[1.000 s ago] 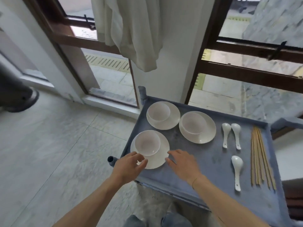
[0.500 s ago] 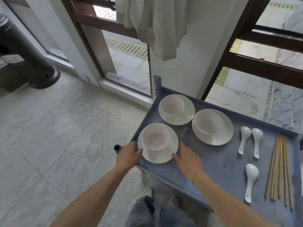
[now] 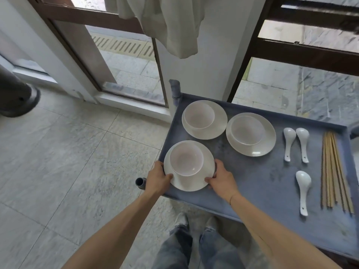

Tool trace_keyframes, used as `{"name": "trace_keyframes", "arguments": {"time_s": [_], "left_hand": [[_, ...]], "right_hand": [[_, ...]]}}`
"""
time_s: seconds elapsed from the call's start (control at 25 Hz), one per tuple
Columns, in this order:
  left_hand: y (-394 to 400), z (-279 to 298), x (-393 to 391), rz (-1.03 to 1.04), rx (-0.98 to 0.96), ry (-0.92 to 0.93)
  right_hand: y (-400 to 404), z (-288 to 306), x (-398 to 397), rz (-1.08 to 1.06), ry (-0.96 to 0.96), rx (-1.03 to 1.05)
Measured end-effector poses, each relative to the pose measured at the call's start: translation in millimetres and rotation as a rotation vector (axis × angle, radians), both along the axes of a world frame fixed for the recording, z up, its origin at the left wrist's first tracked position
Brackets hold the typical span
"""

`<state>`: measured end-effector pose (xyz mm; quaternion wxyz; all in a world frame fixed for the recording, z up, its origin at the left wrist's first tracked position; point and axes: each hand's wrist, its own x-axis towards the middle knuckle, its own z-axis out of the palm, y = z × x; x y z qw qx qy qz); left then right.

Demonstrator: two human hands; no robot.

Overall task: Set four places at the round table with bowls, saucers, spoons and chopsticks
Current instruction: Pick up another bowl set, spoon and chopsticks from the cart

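Observation:
On a blue-grey cart top (image 3: 258, 183) stand three white saucers, each with a white bowl on it. The nearest saucer (image 3: 191, 183) carries a bowl (image 3: 186, 159). My left hand (image 3: 158, 177) grips that saucer's left rim and my right hand (image 3: 221, 178) grips its right rim, thumbs on top. Two more bowl-and-saucer sets (image 3: 204, 119) (image 3: 250, 133) sit behind. Three white spoons (image 3: 289, 142) (image 3: 303, 143) (image 3: 303, 191) lie to the right, beside a bundle of wooden chopsticks (image 3: 334, 171).
The cart stands against a white pillar between brown-framed glass doors. A pale cloth (image 3: 171, 24) hangs above it. A dark round base (image 3: 17, 98) stands on the tiled floor at far left. My legs and shoes are below the cart's near edge.
Both hands have closed in on the nearest saucer and now hold its rim on either side. The view has shifted so the cart sits further right.

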<state>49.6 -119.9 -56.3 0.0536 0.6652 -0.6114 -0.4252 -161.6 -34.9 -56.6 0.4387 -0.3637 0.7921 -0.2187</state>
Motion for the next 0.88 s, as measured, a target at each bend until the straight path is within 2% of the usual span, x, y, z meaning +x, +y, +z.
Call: {"name": "trace_keyframes", "arguments": {"time_s": [0.2, 0.4, 0.52, 0.88], "left_hand": [[-4.9, 5.7, -4.8, -0.081, 0.041, 0.084], [-5.3, 16.7, -24.8, -0.081, 0.274, 0.358], [1.3, 20.0, -49.2, -0.091, 0.358, 0.454], [41.3, 24.7, -139.8, -0.215, 0.432, 0.491]], "right_hand": [[9.4, 5.9, -5.0, -0.081, 0.014, -0.013], [34.3, 23.0, -20.5, -0.219, 0.01, -0.033], [56.8, 32.2, -35.7, -0.299, 0.02, -0.04], [126.2, 44.1, -104.2, -0.442, 0.042, -0.011]]}}
